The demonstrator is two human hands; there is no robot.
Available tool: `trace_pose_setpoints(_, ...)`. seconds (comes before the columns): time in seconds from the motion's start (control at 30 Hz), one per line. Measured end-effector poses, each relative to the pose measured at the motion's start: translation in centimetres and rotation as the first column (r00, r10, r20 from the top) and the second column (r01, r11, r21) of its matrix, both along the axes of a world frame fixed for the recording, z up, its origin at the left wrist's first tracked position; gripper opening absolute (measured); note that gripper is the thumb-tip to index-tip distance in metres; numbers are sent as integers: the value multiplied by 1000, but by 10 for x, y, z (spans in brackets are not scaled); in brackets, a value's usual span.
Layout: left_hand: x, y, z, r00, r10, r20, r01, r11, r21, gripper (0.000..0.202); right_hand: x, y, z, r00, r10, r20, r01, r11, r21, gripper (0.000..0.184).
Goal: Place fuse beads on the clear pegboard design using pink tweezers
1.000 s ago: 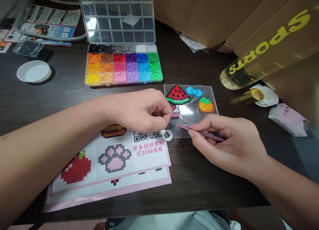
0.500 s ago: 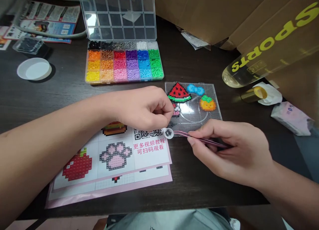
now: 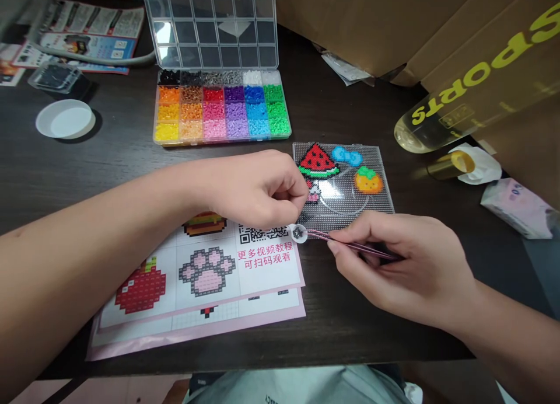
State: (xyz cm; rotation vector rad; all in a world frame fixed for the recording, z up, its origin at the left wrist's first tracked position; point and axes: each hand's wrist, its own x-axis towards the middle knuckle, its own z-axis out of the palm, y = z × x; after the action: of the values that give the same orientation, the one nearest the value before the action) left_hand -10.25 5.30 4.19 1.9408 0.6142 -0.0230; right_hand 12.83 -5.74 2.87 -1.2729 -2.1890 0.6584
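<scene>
My left hand is closed in a pinch on a small white spoon, whose round bowl holds a few dark beads; its handle is hidden by my fingers. My right hand grips a pair of pink metal tweezers, with their tips at the spoon's bowl. Just beyond both hands lies a clear pegboard. On it are a watermelon slice of beads, a blue bow, an orange fruit with green leaves and a pink-and-white bead piece partly covered by my left hand.
An open bead box with many colours stands at the back. Pattern sheets lie under my left arm. A white dish and a small clear box are at left, a large bottle and a tissue pack at right.
The whole view has shifted slightly, so things sit a little further right. Both hands keep their grips, and the tweezer tips stay beside the spoon.
</scene>
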Motion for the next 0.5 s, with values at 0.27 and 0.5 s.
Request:
trace_pose_setpoints(0.27, 0, 0, 0, 1000, -11, 9, 11, 1000, 23, 23, -2, 1, -4, 999, 21, 29, -21, 1000, 14, 11)
trace_pose_setpoints(0.5, -1, 2, -4, 999, -22, 24, 22, 1000, 12, 23, -2, -2, -2, 999, 23, 28, -23, 1000, 19, 11)
